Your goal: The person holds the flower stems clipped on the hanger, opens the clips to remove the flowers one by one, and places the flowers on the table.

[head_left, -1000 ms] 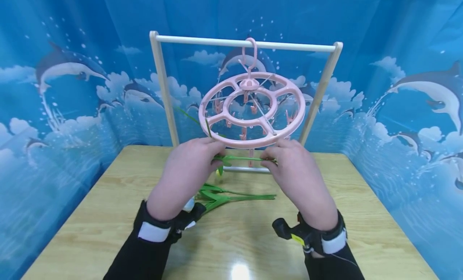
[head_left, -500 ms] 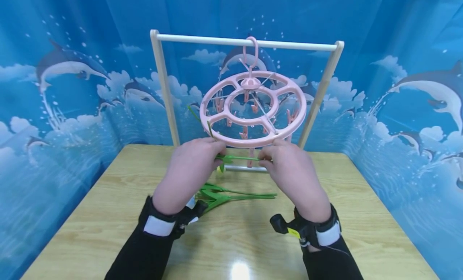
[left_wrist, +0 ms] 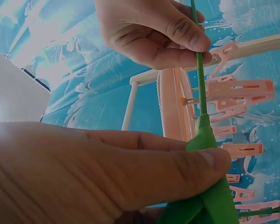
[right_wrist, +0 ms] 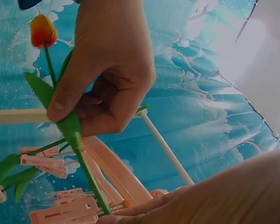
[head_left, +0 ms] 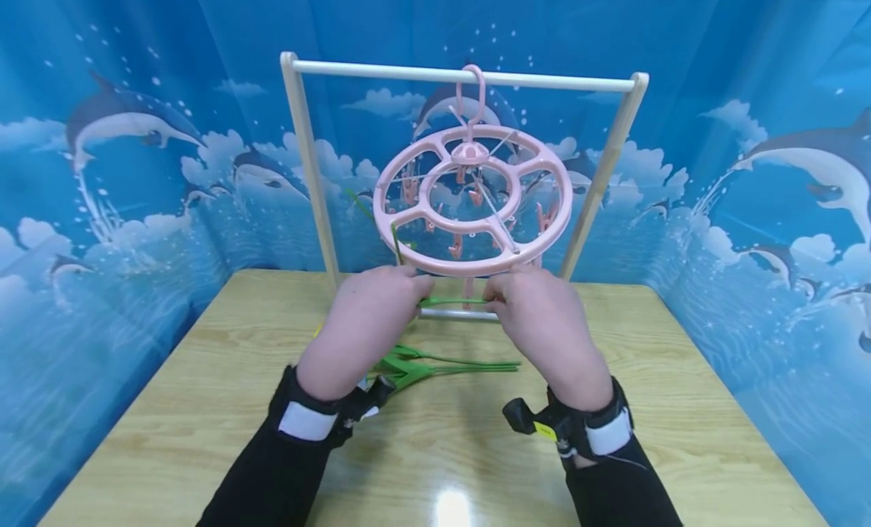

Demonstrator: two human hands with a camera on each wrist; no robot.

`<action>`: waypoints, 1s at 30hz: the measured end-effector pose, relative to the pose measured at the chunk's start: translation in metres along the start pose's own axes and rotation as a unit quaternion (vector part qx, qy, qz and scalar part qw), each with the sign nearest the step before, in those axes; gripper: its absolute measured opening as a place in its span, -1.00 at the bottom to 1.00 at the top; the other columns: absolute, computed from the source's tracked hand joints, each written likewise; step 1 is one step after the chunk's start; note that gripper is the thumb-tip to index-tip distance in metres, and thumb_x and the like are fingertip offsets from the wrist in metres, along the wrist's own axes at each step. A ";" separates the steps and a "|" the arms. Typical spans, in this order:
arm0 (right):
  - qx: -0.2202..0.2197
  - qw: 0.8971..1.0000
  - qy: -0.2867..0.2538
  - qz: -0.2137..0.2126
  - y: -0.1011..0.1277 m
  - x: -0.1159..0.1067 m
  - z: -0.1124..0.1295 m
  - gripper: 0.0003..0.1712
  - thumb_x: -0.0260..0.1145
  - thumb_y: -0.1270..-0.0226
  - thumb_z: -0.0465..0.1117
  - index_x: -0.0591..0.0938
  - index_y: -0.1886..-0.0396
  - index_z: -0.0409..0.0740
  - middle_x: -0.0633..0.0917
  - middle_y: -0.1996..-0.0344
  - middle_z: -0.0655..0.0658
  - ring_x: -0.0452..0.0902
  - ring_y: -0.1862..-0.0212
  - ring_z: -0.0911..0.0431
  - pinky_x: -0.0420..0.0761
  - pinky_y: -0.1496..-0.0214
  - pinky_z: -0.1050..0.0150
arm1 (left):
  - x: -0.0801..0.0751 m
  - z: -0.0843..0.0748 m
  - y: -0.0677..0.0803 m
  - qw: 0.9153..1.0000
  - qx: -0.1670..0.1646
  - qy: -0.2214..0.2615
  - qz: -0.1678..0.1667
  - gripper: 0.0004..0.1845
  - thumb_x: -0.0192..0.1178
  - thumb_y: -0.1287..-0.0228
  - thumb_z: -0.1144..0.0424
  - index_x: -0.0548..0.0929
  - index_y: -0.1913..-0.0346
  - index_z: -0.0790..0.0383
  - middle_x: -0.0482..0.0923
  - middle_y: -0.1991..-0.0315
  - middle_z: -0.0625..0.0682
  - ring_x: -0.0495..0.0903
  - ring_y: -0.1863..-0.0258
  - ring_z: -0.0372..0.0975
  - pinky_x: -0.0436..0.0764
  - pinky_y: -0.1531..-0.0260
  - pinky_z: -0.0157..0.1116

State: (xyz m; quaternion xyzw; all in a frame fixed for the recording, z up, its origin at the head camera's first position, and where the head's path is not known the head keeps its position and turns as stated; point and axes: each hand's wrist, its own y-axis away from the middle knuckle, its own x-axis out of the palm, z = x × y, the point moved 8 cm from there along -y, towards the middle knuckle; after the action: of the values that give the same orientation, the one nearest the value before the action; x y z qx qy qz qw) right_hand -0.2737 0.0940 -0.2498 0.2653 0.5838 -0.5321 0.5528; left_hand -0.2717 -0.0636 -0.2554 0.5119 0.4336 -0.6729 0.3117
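My left hand [head_left: 374, 308] pinches an artificial tulip [right_wrist: 44, 31] with an orange-red bloom, thumb and fingers at the base of its green leaves [left_wrist: 219, 200]. My right hand [head_left: 544, 315] holds the same stem [head_left: 454, 301] further along between thumb and fingers. The stem lies nearly level between both hands, below the front rim of a round pink clip hanger [head_left: 469, 268]. Pink clothespins [left_wrist: 242, 88] hang close to the stem in the left wrist view. Another green-stemmed flower [right_wrist: 4, 170] is gripped by a clothespin [right_wrist: 42, 161] at the hanger's left.
The hanger hooks over the white top bar [head_left: 381, 72] of a wooden stand [head_left: 605, 175] at the back of the table [head_left: 435, 444]. More green flower stems [head_left: 469, 368] lie on the tabletop under my hands. A blue dolphin-print curtain [head_left: 136, 209] surrounds the table.
My left hand has shifted slightly right and my right hand slightly left, so less stem shows between them. The tulip's leaves have gone behind my left hand in the head view.
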 end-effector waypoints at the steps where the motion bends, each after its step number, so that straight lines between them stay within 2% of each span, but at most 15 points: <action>1: 0.002 1.000 0.002 0.001 0.000 0.001 0.000 -0.94 0.58 -0.43 -0.20 0.91 0.27 0.07 0.83 0.35 0.02 0.61 0.35 0.11 0.58 0.36 0.22 | 0.000 0.000 0.000 1.000 0.001 -0.003 0.000 -0.75 0.46 -0.48 0.23 0.83 -0.13 -0.08 0.85 0.15 -0.07 0.77 0.28 -0.20 0.79 0.32 -0.27; 4: 0.003 1.000 0.008 0.006 -0.002 0.002 0.001 -0.94 0.57 -0.44 -0.18 0.90 0.28 0.07 0.81 0.40 0.04 0.58 0.39 0.12 0.55 0.38 0.24 | 0.001 -0.001 -0.002 1.000 0.004 -0.014 0.003 -0.70 0.46 -0.47 0.26 0.82 -0.18 -0.09 0.84 0.11 -0.06 0.78 0.24 -0.18 0.83 0.27 -0.25; 9: -0.004 1.000 0.018 0.017 -0.004 0.004 0.005 -0.94 0.59 -0.41 -0.17 0.89 0.31 0.08 0.81 0.42 0.07 0.59 0.40 0.15 0.58 0.37 0.23 | 0.003 -0.003 -0.001 0.998 0.012 -0.050 0.031 -0.63 0.46 -0.46 0.30 0.80 -0.24 -0.10 0.84 0.06 -0.03 0.80 0.18 -0.17 0.86 0.25 -0.20; 13: -0.005 0.999 0.034 0.027 -0.004 0.010 0.007 -0.95 0.60 -0.40 -0.16 0.90 0.30 0.07 0.82 0.40 0.05 0.60 0.43 0.17 0.60 0.39 0.24 | 0.007 -0.005 0.000 0.997 0.024 -0.067 0.044 -0.67 0.45 -0.47 0.31 0.81 -0.19 -0.09 0.85 0.10 -0.01 0.79 0.24 -0.18 0.84 0.31 -0.21; 17: -0.008 0.998 0.049 0.040 -0.006 0.018 0.011 -0.95 0.56 -0.45 -0.18 0.93 0.24 0.04 0.85 0.39 0.02 0.57 0.49 0.18 0.55 0.47 0.29 | 0.012 -0.004 0.000 0.996 0.021 -0.074 0.052 -0.68 0.47 -0.45 0.32 0.81 -0.16 -0.11 0.82 0.21 -0.02 0.72 0.33 -0.19 0.81 0.38 -0.22; 21: -0.015 0.998 0.055 0.033 -0.007 0.019 0.014 -0.94 0.58 -0.42 -0.18 0.94 0.18 0.05 0.88 0.35 0.02 0.56 0.50 0.19 0.51 0.52 0.30 | 0.013 -0.002 -0.001 0.996 0.018 -0.068 0.054 -0.67 0.45 -0.46 0.33 0.82 -0.16 -0.12 0.81 0.22 -0.03 0.72 0.32 -0.19 0.81 0.37 -0.22; 24: -0.023 0.999 0.046 0.017 -0.007 0.017 0.015 -0.94 0.58 -0.42 -0.19 0.93 0.20 0.06 0.88 0.33 0.03 0.60 0.45 0.18 0.56 0.48 0.28 | 0.013 -0.002 -0.001 0.996 0.017 -0.066 0.052 -0.68 0.45 -0.47 0.32 0.83 -0.16 -0.13 0.82 0.17 -0.05 0.72 0.31 -0.20 0.82 0.32 -0.22; 30: -0.031 0.999 0.030 0.005 -0.007 0.017 0.013 -0.94 0.59 -0.40 -0.22 0.90 0.30 0.05 0.85 0.39 0.06 0.67 0.39 0.16 0.69 0.33 0.19 | 0.013 -0.004 -0.002 0.996 0.018 -0.071 0.051 -0.74 0.47 -0.46 0.28 0.84 -0.09 -0.11 0.80 0.24 -0.08 0.63 0.41 -0.23 0.76 0.42 -0.27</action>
State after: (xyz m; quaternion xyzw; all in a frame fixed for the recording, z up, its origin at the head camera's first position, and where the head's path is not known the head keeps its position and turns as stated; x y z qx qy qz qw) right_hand -0.2799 0.0753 -0.2608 0.2666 0.6149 -0.5028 0.5460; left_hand -0.2754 -0.0585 -0.2676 0.4903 0.3711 -0.6983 0.3664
